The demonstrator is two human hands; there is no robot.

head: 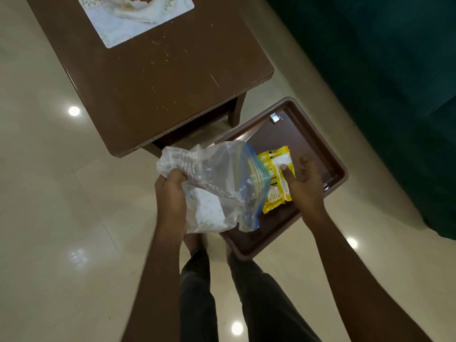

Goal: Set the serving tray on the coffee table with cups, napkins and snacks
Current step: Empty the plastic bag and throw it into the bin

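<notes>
Fingers (pixel 176 176) of the left hand (pixel 171 193) are curled tight around the crumpled top of a clear zip bag (pixel 222 178) with a blue seal strip. Something white (pixel 209 212) shows inside the bag. The right hand (pixel 306 186) pinches a yellow snack packet (pixel 274 201), with the thumb (pixel 286 170) on top and the fingers curled behind it. Both hands are above a brown serving tray (pixel 296 137), and the packet is over the tray's inside. The tray is off the corner of the brown counter (pixel 160 82), low beside the person's legs (pixel 197 292); what it rests on cannot be told. A pale placemat (pixel 138 21) lies on the counter. The floor (pixel 49 193) is glossy cream tile.
</notes>
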